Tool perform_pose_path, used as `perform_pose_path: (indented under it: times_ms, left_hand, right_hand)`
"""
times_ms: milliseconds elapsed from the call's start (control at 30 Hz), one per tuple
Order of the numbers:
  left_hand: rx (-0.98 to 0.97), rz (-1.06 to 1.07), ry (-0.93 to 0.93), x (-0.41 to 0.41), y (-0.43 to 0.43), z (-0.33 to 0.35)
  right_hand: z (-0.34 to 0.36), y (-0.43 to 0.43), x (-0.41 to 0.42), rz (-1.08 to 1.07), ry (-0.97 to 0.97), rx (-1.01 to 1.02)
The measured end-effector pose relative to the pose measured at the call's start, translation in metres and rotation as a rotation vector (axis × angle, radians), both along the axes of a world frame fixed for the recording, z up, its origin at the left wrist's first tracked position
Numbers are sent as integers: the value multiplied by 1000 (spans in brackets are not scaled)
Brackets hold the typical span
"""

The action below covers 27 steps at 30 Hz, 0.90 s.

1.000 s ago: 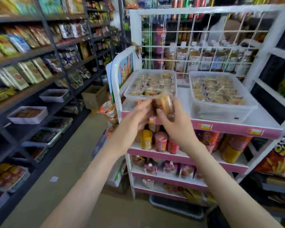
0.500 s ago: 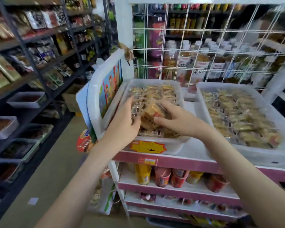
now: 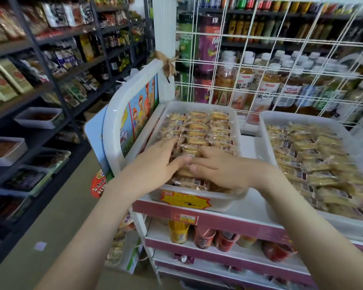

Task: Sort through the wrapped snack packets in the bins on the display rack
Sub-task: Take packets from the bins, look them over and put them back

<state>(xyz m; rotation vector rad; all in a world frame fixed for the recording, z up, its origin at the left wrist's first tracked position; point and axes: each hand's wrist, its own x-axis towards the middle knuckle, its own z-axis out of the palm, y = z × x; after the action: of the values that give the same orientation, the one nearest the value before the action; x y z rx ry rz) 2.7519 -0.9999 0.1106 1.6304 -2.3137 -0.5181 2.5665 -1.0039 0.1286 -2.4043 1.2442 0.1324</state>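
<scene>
Since 1.0 s ago: both hands have come down from in front of the rack, where they held one packet up between them, into the left bin. No packet is raised now.

Left hand point(image 3: 155, 162): fingers nearly straight, lying flat across the packets point(image 3: 199, 130) in the near-left part of the left bin point(image 3: 197, 206); thumb points inward. It presses rather than grips.

Right hand point(image 3: 220, 170): just beside the left, thumbs close to touching. Fingers are loosely bent and rest on top of the near rows. Whether a packet is caught under the palm cannot be told; none is visibly pinched.

Packets in the left bin lie in fairly neat rows, barcodes up. The right bin point(image 3: 302, 119) on the same top shelf point(image 3: 228, 223) holds a looser heap of similar packets point(image 3: 314, 155); neither hand touches it. A yellow price label point(image 3: 184, 200) is on the left bin's front wall. Bottles point(image 3: 264, 86) stand behind the wire grid point(image 3: 260, 38).

Step in hand (judgement): settling and flattening the near rows of the left bin, probably with the lifted packet back in place.

Next move (judgement): spread the fingers, work under one packet's edge and lift it clear. The wrappers look slick and tightly packed, so a light pinch at a sealed end should avoid dragging neighbours out of line. The right bin appears untouched.
</scene>
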Motion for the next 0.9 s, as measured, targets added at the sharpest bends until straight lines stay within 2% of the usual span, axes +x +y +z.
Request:
perform_pose_path:
  times_ms: [67, 100, 167, 267, 433, 567, 700, 900]
  left_hand:
    - [-8, 4, -53, -3, -3, -1]
    - [13, 8, -77, -4, -5, -1]
    - [72, 6, -144, -6, -10, -2]
    - [94, -33, -319, -10, -15, -4]
    - [109, -41, -374, -11, -16, -4]
    - [82, -43, -356, -8, -13, -6]
    - [58, -32, -294, -7, -11, -7]
    - [33, -45, -314, -7, -12, -7]
  right_hand:
    - [5, -4, -4, -102, -146, -8]
    - [6, -7, -6, -129, -170, -84]
    - [3, -15, -7, -114, -96, -235]
    - [-3, -23, -4, -76, 41, -305]
    - [-9, -28, 4, -126, -10, -412]
    - [-12, -25, 6, -228, -196, -339]
    - [-16, -17, 7, -356, -325, -416]
    - [-3, -2, -2, -791, -891, -559]
